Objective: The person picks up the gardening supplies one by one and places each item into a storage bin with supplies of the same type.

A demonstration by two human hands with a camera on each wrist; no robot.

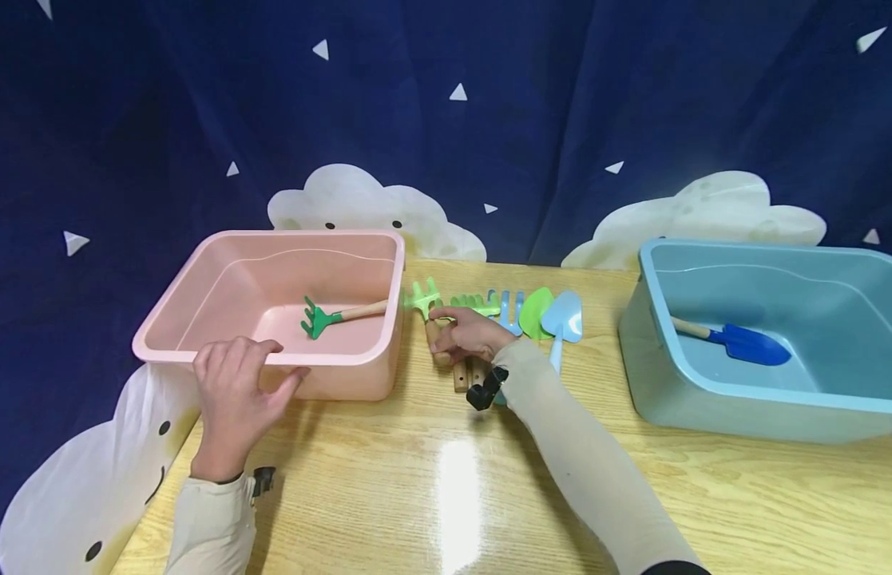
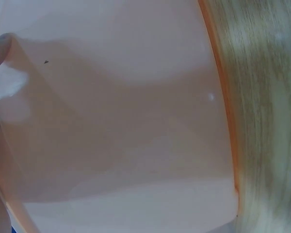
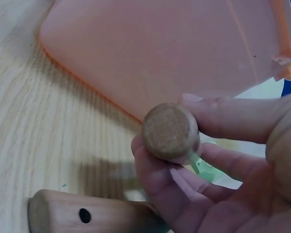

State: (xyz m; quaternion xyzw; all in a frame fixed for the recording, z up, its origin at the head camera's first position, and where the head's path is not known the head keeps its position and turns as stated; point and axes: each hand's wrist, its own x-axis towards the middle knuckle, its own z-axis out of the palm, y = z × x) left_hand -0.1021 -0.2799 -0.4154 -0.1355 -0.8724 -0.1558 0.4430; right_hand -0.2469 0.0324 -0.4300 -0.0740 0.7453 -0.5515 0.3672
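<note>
My left hand (image 1: 237,391) grips the front rim of a pink plastic bin (image 1: 359,379), fingers over the edge and thumb outside. Inside that bin lies a dark green toy hand rake (image 1: 318,318) with a wooden handle. My right hand (image 1: 469,334) pinches the wooden handle of a light green hand rake (image 1: 422,297), just right of the bin. The right wrist view shows the round handle end (image 3: 169,131) between thumb and fingers. Near that hand lie another green rake (image 1: 477,304), a blue rake (image 1: 512,311), a green shovel (image 1: 535,313) and a light blue shovel (image 1: 564,316).
A blue-green bin (image 1: 632,375) stands on the right of the wooden table (image 1: 359,479), with a dark blue trowel (image 1: 755,345) lying inside. Behind the table hangs a dark blue cloth (image 1: 388,120) with white clouds and triangles.
</note>
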